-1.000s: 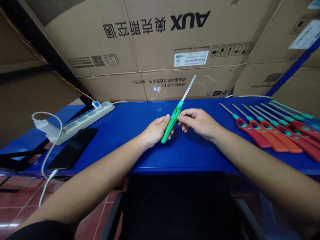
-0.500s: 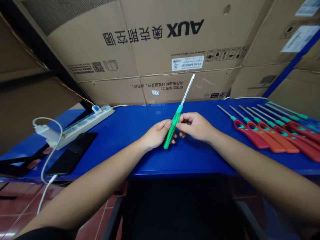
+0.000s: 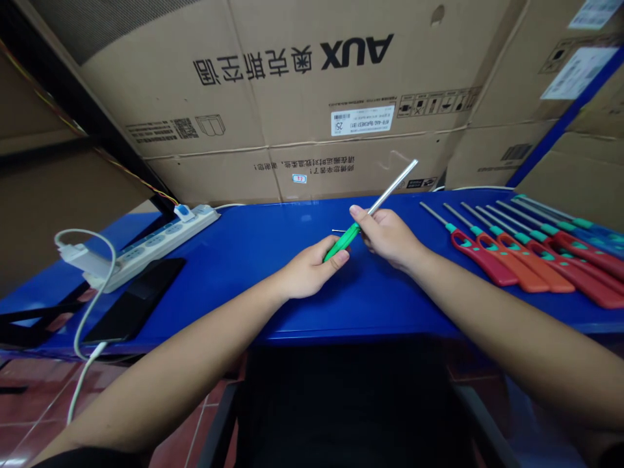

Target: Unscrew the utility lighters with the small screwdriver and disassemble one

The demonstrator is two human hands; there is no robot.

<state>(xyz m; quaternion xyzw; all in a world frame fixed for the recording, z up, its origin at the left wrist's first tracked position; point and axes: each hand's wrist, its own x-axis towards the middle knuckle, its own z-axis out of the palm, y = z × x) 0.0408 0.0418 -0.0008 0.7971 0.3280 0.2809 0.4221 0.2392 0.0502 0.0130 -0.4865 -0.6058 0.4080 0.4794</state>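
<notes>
A green long-necked gas lighter [image 3: 342, 241] is held above the blue table [image 3: 234, 260], its metal tube pointing up and to the right. My left hand [image 3: 308, 266] is closed around the green handle, with the thumb along it. My right hand [image 3: 387, 235] grips the lighter where handle and tube meet, thumb on top. A short thin metal piece sticks out to the left of the handle; I cannot tell what it is. On the right of the table lie several red and orange lighters [image 3: 529, 260], tubes toward the back, with blue lighters [image 3: 592, 239] beyond them.
A white power strip [image 3: 156, 246] with plugs and a white cable lies at the left. Beside it is a black phone [image 3: 134, 302] with a cable attached. A large cardboard box [image 3: 292, 97] stands along the table's back edge.
The green lighter has tilted further right, its tube now lower and more slanted. My right hand has shifted from beside the handle to the base of the tube.
</notes>
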